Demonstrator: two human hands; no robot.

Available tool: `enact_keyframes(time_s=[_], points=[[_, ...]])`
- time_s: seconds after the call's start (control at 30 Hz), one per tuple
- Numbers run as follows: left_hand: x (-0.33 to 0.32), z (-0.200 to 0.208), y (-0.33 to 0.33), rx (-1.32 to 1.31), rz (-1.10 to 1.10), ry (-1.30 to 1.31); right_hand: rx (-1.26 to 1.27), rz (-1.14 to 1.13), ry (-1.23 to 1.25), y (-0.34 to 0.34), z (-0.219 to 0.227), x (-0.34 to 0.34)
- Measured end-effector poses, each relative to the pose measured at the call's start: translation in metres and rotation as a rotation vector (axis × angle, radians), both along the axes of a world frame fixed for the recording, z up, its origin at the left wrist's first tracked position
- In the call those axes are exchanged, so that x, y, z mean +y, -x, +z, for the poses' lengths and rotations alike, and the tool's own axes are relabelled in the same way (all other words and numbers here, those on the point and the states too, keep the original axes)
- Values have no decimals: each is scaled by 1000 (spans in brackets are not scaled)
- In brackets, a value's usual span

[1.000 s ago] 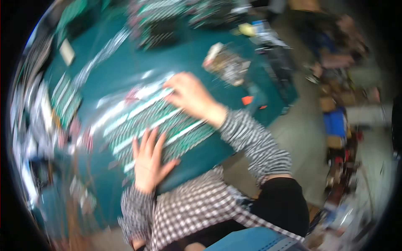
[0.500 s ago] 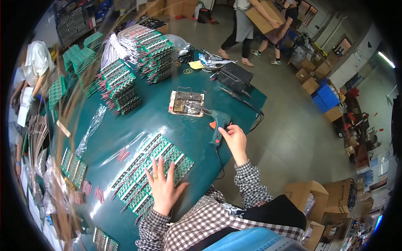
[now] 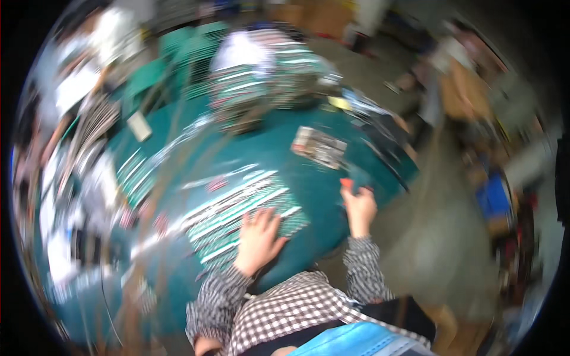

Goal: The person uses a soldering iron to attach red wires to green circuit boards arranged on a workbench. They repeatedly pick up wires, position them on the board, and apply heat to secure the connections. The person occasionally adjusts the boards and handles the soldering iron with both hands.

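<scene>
Motion smears this moment. My left hand (image 3: 256,242) lies flat with fingers spread on a sheet of green circuit boards (image 3: 228,216) with white strips and thin wires. My right hand (image 3: 360,212) is closed at the handle of a teal hot glue gun (image 3: 358,175) with an orange trigger, right of the boards. Its fingers hide most of the handle. Beyond the gun's nozzle lies a stained, light-coloured pad (image 3: 319,147). Small bundles of red wire (image 3: 217,183) rest on the table past the boards.
Tall stacks of green boards (image 3: 240,95) and a bundle of white wires (image 3: 243,50) stand at the back of the green table (image 3: 178,296). A black box (image 3: 386,133) sits at the far right corner. People are at the left and far right; one carries a cardboard box (image 3: 463,89).
The view has swung, shifting the table scene rightward. My right hand has closed around the glue gun's handle. My left hand stays spread on the boards.
</scene>
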State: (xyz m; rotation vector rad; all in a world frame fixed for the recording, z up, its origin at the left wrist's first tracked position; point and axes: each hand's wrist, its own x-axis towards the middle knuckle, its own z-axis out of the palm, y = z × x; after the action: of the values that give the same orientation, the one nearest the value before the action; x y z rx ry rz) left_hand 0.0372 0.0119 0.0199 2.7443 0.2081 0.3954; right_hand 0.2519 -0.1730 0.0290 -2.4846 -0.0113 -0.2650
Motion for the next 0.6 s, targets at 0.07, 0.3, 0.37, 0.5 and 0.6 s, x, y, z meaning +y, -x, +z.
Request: enact_keyframes(time_s=[0.07,0.3,0.37,0.5,0.6], points=[[1,-14,1,-37,-10,-17,0,87,-408,-3,-22,-4],[0,-26,8,-90,-9,9,-166,216,-807,2,-15,-25],[3,-23,12,-92,-18,-1,135,333,-1223,13,43,-18],[0,-15,10,-154,34,12,53,590,-1217,10,130,-18],[-1,-10,5,-260,28,11,-9,604,-1126,26,200,-29]])
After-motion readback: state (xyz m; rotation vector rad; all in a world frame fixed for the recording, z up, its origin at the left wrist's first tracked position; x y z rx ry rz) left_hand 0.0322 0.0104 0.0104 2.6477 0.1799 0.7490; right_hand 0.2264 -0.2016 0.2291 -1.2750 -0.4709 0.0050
